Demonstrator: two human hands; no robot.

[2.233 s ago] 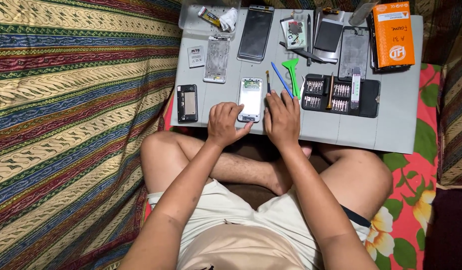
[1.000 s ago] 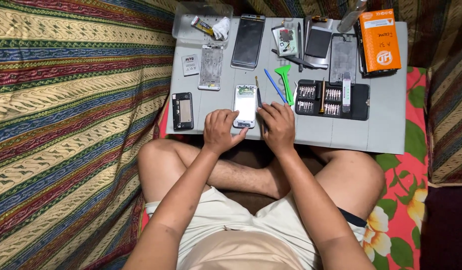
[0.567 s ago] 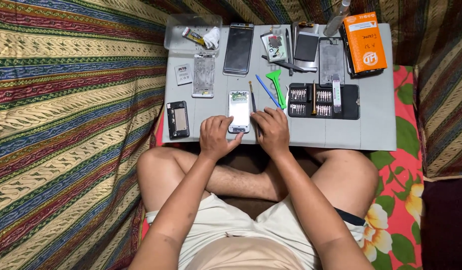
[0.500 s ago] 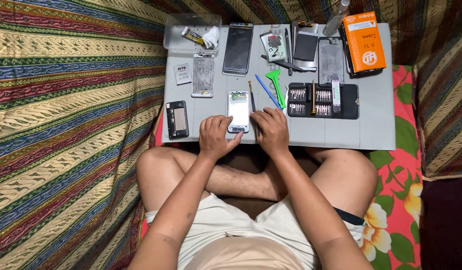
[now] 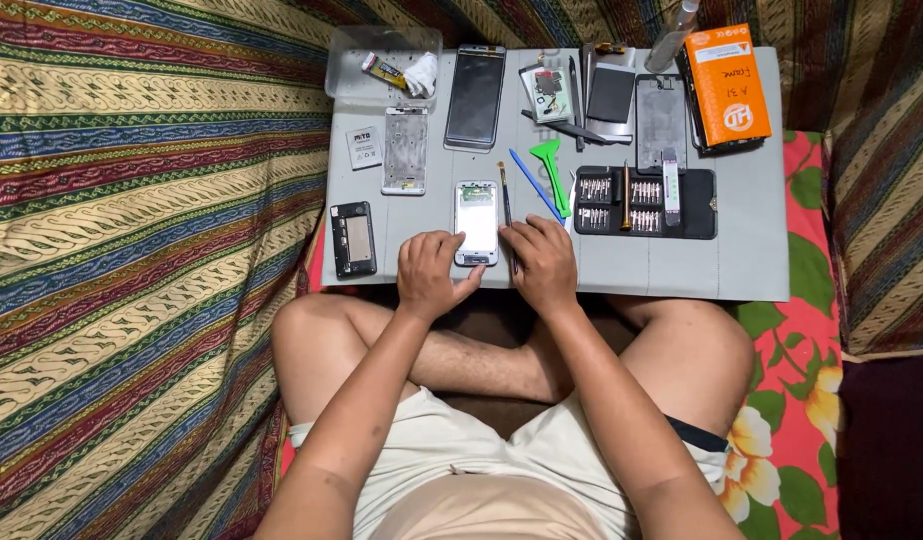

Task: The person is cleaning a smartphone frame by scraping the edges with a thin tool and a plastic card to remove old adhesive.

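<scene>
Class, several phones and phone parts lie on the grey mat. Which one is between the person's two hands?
The white-framed phone at the mat's near edge: the left hand and right hand flank it; the others lie untouched.

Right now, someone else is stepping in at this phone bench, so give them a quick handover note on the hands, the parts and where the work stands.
Left hand: fingers resting on the left edge of the small white phone, steadying it flat on the grey mat.
Right hand: at the phone's right edge, beside a thin screwdriver; whether it grips the tool is unclear.
Nearby: blue pry tool, green pry tool, open bit set.
Done: other phones and frames lie opened up around the mat.
Left: this phone looks still closed.
</scene>
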